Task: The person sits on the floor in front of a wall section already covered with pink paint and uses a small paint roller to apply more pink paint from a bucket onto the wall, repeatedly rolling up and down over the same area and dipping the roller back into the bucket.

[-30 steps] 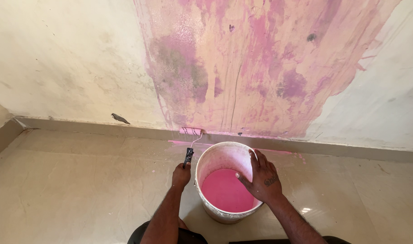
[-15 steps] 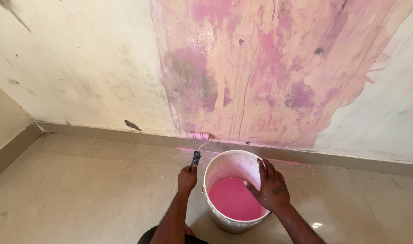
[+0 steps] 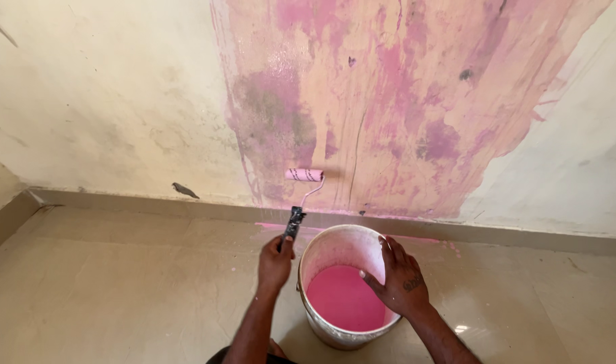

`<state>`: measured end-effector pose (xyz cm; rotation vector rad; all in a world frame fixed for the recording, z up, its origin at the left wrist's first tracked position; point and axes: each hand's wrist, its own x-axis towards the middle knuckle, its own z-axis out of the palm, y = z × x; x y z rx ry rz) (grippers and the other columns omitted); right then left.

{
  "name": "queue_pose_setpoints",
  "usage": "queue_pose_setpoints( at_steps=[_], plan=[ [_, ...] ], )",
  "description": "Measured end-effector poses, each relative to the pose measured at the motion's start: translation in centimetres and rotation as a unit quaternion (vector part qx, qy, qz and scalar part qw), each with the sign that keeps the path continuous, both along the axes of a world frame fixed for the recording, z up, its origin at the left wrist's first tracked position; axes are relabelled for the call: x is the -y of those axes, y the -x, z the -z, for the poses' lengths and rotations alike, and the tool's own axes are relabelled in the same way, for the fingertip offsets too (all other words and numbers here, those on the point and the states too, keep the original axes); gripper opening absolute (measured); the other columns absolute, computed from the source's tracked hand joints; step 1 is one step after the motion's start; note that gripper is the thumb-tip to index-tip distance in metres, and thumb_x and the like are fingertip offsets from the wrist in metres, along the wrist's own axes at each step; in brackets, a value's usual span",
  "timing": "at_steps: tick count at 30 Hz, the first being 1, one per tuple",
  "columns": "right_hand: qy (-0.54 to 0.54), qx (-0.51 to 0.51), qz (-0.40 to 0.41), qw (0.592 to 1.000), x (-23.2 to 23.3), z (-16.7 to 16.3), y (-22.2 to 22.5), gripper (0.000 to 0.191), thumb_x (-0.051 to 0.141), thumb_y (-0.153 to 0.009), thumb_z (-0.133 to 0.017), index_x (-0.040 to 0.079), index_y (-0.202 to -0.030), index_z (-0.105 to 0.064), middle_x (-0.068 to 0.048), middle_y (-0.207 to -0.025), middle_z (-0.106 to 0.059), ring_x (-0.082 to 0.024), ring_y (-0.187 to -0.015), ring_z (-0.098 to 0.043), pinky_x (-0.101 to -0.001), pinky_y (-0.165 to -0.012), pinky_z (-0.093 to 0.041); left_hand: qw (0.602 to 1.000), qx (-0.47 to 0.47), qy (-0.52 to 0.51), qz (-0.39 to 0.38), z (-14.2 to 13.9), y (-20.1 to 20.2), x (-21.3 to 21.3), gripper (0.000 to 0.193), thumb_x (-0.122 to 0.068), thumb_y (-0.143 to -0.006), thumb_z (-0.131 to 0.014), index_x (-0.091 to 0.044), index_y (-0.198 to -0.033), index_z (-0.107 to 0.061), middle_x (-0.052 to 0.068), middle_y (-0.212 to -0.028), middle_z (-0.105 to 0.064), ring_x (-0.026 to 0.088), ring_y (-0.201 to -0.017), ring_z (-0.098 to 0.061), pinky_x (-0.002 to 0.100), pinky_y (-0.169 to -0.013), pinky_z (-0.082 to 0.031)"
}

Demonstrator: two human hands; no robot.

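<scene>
Head view, looking down at a wall base and tiled floor. The left hand [image 3: 275, 259] is closed in a fist around the dark handle of a small paint roller [image 3: 300, 195]; the handle rises from the fist, and a thin bent wire carries it on to the pink roller sleeve. The sleeve lies horizontally against the wall [image 3: 119, 101], low down, just above the skirting strip [image 3: 153, 207] and at the lower edge of the pink-painted patch [image 3: 389, 101]. The patch is uneven: pale pink streaks run over darker purple and greenish blotches, with thin drips descending towards the floor.

The right hand [image 3: 401, 283] rests on the right-hand rim of a white bucket [image 3: 335, 246], fingers spread and reaching over the edge into the opening, the thumb pointing inwards above the paint. Whether the fingers clamp the rim or merely lie on it cannot be told; they are not curled into a fist. The bucket stands on the beige floor tiles [image 3: 119, 296] between the two forearms, just right of the left hand and near the wall. It holds pink paint [image 3: 342, 300] in its lower part, and its inner wall is smeared pink above the liquid.

A pink smear of paint [image 3: 274, 225] marks the floor along the skirting behind the bucket. A small dark mark [image 3: 185, 191] sits on the unpainted cream wall to the left.
</scene>
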<state>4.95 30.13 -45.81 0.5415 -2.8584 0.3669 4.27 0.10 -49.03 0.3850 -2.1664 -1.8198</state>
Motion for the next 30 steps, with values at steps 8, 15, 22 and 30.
queue_pose_setpoints(
  at_steps=[8, 15, 22, 30],
  plan=[
    [0.035, -0.045, -0.018, 0.998, -0.4, 0.0, -0.2, 0.090, 0.056, -0.086, -0.066, 0.002, -0.151, -0.035, -0.020, -0.153, -0.043, -0.035, -0.137, -0.048, -0.0465, -0.108, -0.042, 0.993, -0.089, -0.048, 0.058, -1.8, -2.1, -4.8, 0.031, -0.034, -0.102, -0.055, -0.006, -0.109, -0.068, 0.000, -0.068, -0.057, 0.007, -0.061, -0.049, 0.028, -0.055, -0.042],
    [0.028, -0.038, -0.019, 0.999, -0.2, -0.7, -0.4, 0.090, 0.057, -0.086, -0.067, 0.004, -0.151, -0.036, -0.021, -0.153, -0.042, -0.036, -0.136, -0.047, -0.0481, -0.106, -0.042, 0.995, -0.091, -0.017, 0.046, -3.8, -3.4, -6.1, 0.035, -0.035, -0.104, -0.055, -0.004, -0.113, -0.068, 0.003, -0.067, -0.055, 0.011, -0.059, -0.047, 0.032, -0.054, -0.042],
    [0.027, -0.034, -0.015, 0.999, -0.1, -0.8, -0.3, 0.086, 0.060, -0.087, -0.064, 0.005, -0.149, -0.038, -0.020, -0.154, -0.041, -0.034, -0.139, -0.046, -0.0467, -0.109, -0.041, 0.981, -0.089, 0.170, 0.023, -4.7, -4.1, -7.5, 0.038, -0.035, -0.103, -0.049, -0.006, -0.122, -0.064, 0.015, -0.070, -0.065, 0.032, -0.060, -0.064, 0.047, -0.058, -0.049],
    [0.025, 0.003, -0.015, 1.000, 0.0, -1.3, -0.4, 0.087, 0.061, -0.090, -0.063, 0.004, -0.150, -0.036, -0.020, -0.155, -0.036, -0.034, -0.142, -0.040, -0.0482, -0.111, -0.037, 0.958, -0.052, 0.281, 0.037, -4.4, -3.7, -7.9, 0.043, -0.037, -0.100, -0.054, -0.005, -0.129, -0.061, 0.021, -0.088, -0.074, 0.041, -0.076, -0.072, 0.053, -0.068, -0.055]
  ],
)
